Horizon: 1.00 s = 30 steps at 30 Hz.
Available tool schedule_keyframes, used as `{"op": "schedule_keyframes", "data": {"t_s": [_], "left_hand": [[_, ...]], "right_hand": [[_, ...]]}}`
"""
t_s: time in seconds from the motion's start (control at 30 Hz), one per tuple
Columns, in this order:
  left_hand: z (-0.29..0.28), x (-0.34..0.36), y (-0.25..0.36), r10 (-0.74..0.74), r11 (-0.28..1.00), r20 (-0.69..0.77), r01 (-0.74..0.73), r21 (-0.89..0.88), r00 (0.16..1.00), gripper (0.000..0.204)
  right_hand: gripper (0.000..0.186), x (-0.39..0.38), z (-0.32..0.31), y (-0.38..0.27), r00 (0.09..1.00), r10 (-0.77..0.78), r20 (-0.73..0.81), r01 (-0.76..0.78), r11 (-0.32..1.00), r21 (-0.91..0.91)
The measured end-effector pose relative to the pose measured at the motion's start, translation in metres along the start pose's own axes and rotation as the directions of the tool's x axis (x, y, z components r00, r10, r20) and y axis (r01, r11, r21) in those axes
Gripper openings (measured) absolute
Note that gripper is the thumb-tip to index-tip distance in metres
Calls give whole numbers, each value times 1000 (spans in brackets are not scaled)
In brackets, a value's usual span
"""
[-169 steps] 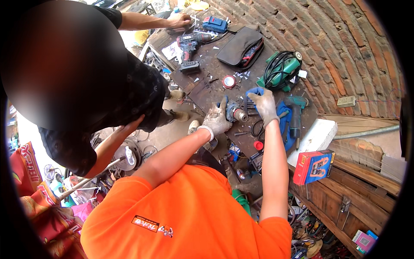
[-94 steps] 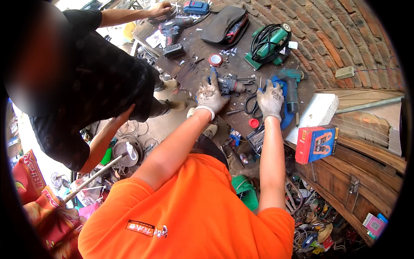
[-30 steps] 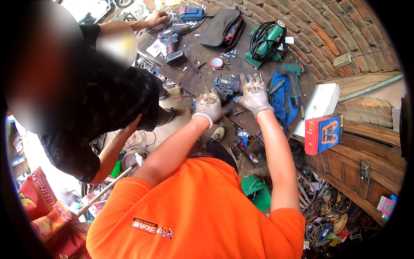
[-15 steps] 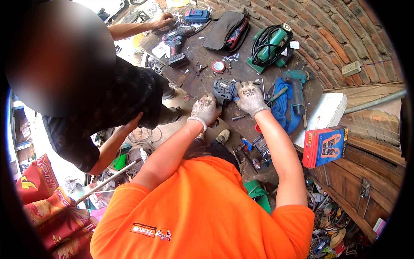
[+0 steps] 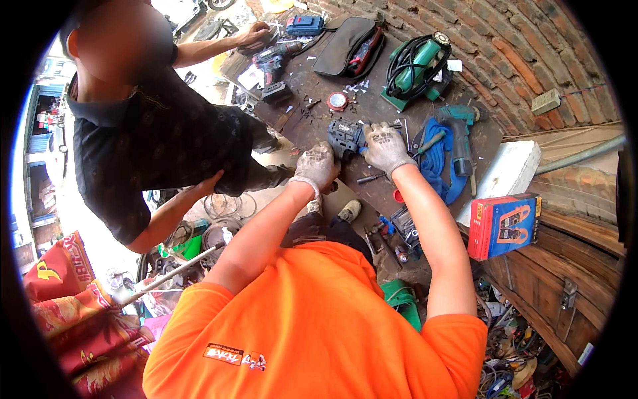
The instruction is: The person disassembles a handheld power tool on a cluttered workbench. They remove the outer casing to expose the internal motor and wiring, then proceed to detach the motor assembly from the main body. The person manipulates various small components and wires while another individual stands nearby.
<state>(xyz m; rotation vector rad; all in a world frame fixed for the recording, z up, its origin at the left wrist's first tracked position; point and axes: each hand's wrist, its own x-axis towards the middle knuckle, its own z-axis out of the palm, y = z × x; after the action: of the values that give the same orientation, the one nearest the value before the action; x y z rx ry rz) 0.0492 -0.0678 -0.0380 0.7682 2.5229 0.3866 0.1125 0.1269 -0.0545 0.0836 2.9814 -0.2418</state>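
Observation:
Both my hands wear pale, dirty work gloves. My left hand (image 5: 316,166) is closed on the near left end of a dark cordless power tool (image 5: 345,137), which lies on the worktable. At the tool's other end my right hand (image 5: 387,147) is closed too, its fingers curled over that part and hiding it. Close to my right hand are pliers (image 5: 417,141) and a blue cloth (image 5: 437,163). A short dark rod-like tool (image 5: 370,178) lies just below the hands. Beyond the tool sits a round red and white tape roll (image 5: 337,101).
Across the worktable (image 5: 309,133) lie a cordless drill (image 5: 271,61), a black pouch (image 5: 344,46), a green corded machine (image 5: 417,70) and a teal drill (image 5: 460,136). A red and blue box (image 5: 504,226) stands right. A co-worker (image 5: 159,133) stands left, one hand at the table.
My hands and the power tool stay almost in place. The co-worker's head and upper body have shifted up and back a little, and the view has tilted slightly.

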Motion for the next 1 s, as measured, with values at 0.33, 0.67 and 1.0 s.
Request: {"op": "schedule_keyframes", "data": {"t_s": [0.33,0.67,1.0], "left_hand": [[-19,1,8,-50,998,172,44,39,984,63],[-44,49,46,162,930,198,-217,297,967,92],[-54,76,39,419,835,374,-513,199,827,84]], "right_hand": [[46,-1,1,3,1000,-5,-16,6,999,48],[48,-2,1,4,999,-22,-26,23,999,49],[46,0,4,8,1000,-29,11,27,995,95]]}}
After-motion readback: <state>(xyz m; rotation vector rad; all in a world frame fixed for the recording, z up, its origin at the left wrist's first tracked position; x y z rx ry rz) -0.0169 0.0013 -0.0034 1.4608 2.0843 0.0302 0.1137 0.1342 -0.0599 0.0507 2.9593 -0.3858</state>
